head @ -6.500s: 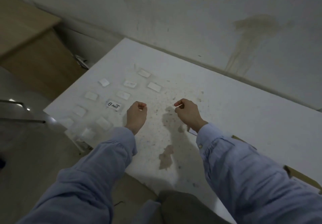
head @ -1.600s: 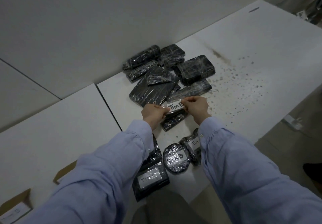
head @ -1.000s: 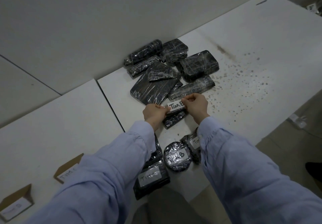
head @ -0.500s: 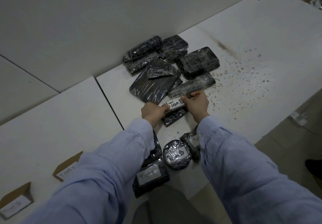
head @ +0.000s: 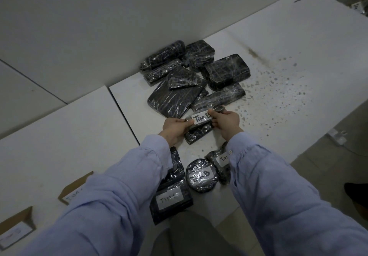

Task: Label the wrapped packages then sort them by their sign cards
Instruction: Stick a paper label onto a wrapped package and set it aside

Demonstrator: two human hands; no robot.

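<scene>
A white paper label marked TIM B is pinched at both ends (fingers curled) by the left hand and the right hand, over a small black film-wrapped package.

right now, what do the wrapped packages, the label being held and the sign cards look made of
The wrapped packages: dark content under clear plastic film, glossy; creased highlights show it.
The label: white paper or tape, matte, with marker writing; which one is unclear.
The sign cards: brown cardboard, seemingly, with a white paper face; raw brown edges.
</scene>
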